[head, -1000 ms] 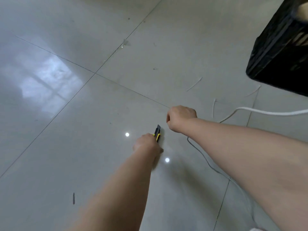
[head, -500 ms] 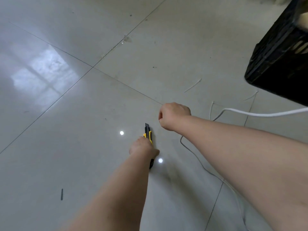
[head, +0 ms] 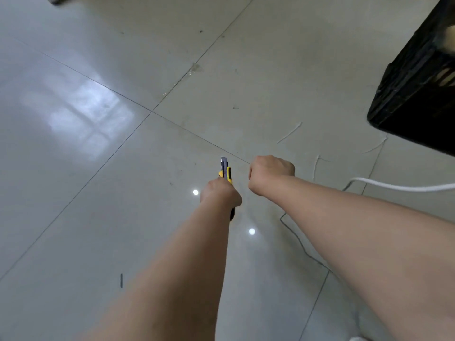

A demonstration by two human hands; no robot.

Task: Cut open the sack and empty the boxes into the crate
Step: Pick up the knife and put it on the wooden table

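Note:
My left hand (head: 219, 194) grips a yellow and black utility knife (head: 226, 171) over the floor, its tip pointing away from me with a short silver blade showing. Just to the right of the knife, my right hand (head: 270, 173) is curled into a fist, and nothing is visible in it. The black plastic crate (head: 416, 89) stands at the upper right, partly cut off by the frame edge. No sack or boxes are in view.
The shiny grey tiled floor (head: 123, 168) is all around. A white cord (head: 398, 187) runs in from the right edge, and a thin dark wire (head: 299, 242) lies under my right forearm. Thin white strips (head: 289, 132) lie near the crate.
My left hand has turned the knife to point straight ahead, and a short blade now shows at its tip. Both hands have stayed close together.

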